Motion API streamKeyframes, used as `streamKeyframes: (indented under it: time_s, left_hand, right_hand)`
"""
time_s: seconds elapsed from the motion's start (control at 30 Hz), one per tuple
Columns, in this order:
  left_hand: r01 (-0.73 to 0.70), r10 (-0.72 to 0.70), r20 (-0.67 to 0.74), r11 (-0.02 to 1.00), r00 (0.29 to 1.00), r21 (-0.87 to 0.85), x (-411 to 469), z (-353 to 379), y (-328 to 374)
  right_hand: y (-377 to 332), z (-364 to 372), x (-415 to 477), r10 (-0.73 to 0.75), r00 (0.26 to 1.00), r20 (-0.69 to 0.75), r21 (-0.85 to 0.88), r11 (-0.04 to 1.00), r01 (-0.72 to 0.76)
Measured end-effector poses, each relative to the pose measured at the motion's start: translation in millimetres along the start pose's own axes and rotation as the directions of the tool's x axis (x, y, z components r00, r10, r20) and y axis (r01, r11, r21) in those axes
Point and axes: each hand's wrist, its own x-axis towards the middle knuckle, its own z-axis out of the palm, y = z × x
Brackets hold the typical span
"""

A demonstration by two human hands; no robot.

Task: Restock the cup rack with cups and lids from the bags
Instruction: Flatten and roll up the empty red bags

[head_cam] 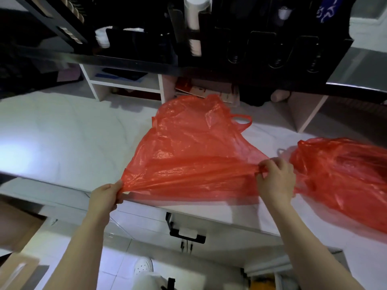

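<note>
While both forearms reach up from the bottom edge, a white shoe (144, 266) stands on the pale floor (117, 266) at six o'clock, with a cardboard box (18, 225) at eight o'clock. Next comes the near edge of the white tabletop (62, 132), where the left hand (109, 195) at seven o'clock pinches one corner of a red plastic bag (188, 143) between thumb and curled fingers. At four o'clock the right hand (276, 181) pinches a gathered fold of the same bag, so the plastic is stretched taut between the two. Beyond them the bag lies flattened on the tabletop near the middle of the view, its handle loops pointing to one o'clock. A second bag (339, 174), also red and fuller, lies at three o'clock just beside the right hand and hangs over the near edge; its contents cannot be made out. Farthest off, at twelve o'clock, stands the black rack (251, 49), with a tall white column of cups (193, 28) in one slot and the slots towards one o'clock dark. A shorter white stack at eleven o'clock is too blurred to name.
</note>
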Motion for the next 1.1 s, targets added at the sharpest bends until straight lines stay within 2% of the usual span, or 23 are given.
streamKeyframes:
  time_s: [0.1, 0.2, 0.3, 0.37, 0.43, 0.53, 0.63, 0.77, 0.9, 1.03, 1.1]
  left_hand:
    - [0.0, -0.001, -0.049, 1.0, 0.999, -0.021, 4, -5, 1]
    - [-0.009, 0.008, -0.061, 1.0, 0.998, -0.012, 5, -6, 3]
    - [-0.003, 0.004, -0.056, 1.0, 0.998, 0.018, 5, -5, 5]
    - [0.003, -0.001, -0.054, 0.999, 0.999, 0.048, 6, -3, 7]
    - [0.004, -0.001, -0.052, 0.998, 0.999, 0.065, 8, -2, 10]
    - [-0.007, 0.011, -0.049, 0.996, 0.999, 0.087, 9, -2, 11]
    - [-0.027, 0.033, -0.057, 0.994, 0.998, 0.102, 10, 1, 11]
    - [-0.052, 0.065, -0.083, 0.988, 0.994, 0.148, 13, 2, 10]
    - [-0.102, 0.111, -0.04, 0.98, 0.993, 0.17, 13, 8, 13]
    - [-0.127, 0.137, -0.033, 0.968, 0.99, 0.217, 16, 13, 28]
    - [-0.159, 0.186, -0.048, 0.929, 0.981, 0.335, 15, 15, 34]
  right_hand:
    - [16, 3, 7, 0.097, 0.995, 0.032, -0.005, 0.995, -0.097]
    - [28, 7, 10, 0.18, 0.963, 0.203, -0.046, 0.984, -0.174]
    - [30, 12, 13, 0.197, 0.886, 0.42, -0.156, 0.977, -0.143]
    - [29, 15, 17, 0.193, 0.86, 0.472, -0.204, 0.973, -0.106]
    - [28, 16, 20, 0.162, 0.869, 0.467, -0.119, 0.986, -0.119]
    - [29, 19, 21, 0.155, 0.89, 0.429, 0.127, 0.965, -0.229]
    - [35, 19, 23, 0.145, 0.889, 0.433, 0.193, 0.949, -0.249]
    - [49, 15, 20, 0.077, 0.861, 0.503, 0.121, 0.98, -0.159]
    - [49, 14, 10, 0.158, 0.95, 0.268, 0.068, 0.981, -0.183]
    - [44, 14, -5, 0.066, 0.982, 0.179, -0.011, 0.998, -0.065]
    - [47, 11, -10, -0.009, 0.993, 0.117, -0.073, 0.997, 0.018]
